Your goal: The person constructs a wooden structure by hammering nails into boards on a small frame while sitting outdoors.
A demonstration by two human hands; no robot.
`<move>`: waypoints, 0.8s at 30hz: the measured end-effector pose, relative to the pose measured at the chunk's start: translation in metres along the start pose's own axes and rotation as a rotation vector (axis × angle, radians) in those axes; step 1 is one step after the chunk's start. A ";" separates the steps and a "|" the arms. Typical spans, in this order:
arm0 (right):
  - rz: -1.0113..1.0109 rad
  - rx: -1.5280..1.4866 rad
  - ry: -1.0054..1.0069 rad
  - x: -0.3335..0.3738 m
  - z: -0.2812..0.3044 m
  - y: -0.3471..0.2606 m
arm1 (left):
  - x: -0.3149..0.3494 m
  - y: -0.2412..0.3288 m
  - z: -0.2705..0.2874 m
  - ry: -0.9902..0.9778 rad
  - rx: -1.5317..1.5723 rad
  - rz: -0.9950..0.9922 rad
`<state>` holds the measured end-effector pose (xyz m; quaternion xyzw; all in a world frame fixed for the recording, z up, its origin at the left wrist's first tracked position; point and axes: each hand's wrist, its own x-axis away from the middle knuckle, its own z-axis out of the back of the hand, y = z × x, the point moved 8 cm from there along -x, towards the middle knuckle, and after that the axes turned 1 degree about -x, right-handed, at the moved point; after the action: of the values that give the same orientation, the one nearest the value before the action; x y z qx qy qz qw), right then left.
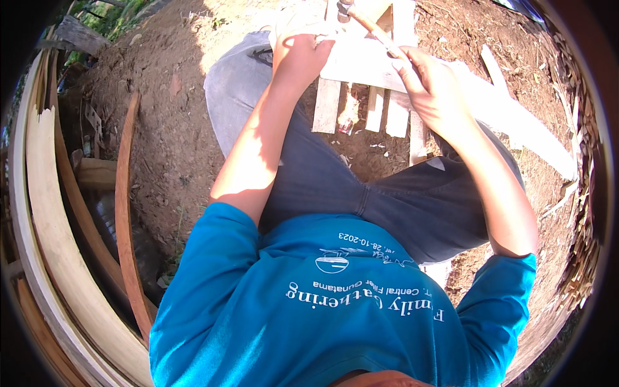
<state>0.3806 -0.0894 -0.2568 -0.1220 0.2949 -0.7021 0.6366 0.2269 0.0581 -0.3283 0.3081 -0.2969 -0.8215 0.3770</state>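
Observation:
My right hand [429, 84] is closed round the wooden handle of a hammer [377, 32]. The hammer's dark metal head lies up and to the left, over the bright far end of the work. Under it a pale board [361, 64] runs from between my hands out to the right, lying across several short wooden slats [327, 106]. At the board's left end is my left hand [303, 58], its fingers curled and thumb pointing right. Strong glare washes out its fingertips, so what they grip does not show.
I sit on bare soil, my legs in dark trousers [316, 174] spread around the slats. Long planks [51, 187] and a brown curved-looking strip [129, 213] lie to my left. A stack of thin wood pieces [583, 193] lines the right edge. A small stick [493, 68] lies at the far right.

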 end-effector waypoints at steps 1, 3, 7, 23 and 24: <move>-0.030 -0.113 0.035 -0.006 0.010 -0.013 | 0.000 -0.006 -0.003 -0.051 -0.066 0.051; -0.030 -0.157 0.092 -0.004 0.015 -0.022 | 0.001 -0.015 -0.010 -0.165 -0.190 0.140; -0.077 0.039 -0.068 0.005 -0.007 -0.005 | 0.000 -0.006 -0.003 -0.016 -0.063 -0.008; -0.034 -0.106 0.009 0.001 0.001 -0.012 | 0.000 -0.016 -0.014 0.005 -0.206 -0.073; -0.067 -0.003 -0.065 0.005 -0.008 -0.002 | -0.001 -0.017 -0.016 -0.030 -0.200 -0.027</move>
<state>0.3736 -0.0925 -0.2633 -0.1556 0.2711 -0.7180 0.6219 0.2316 0.0642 -0.3502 0.2606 -0.2146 -0.8565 0.3904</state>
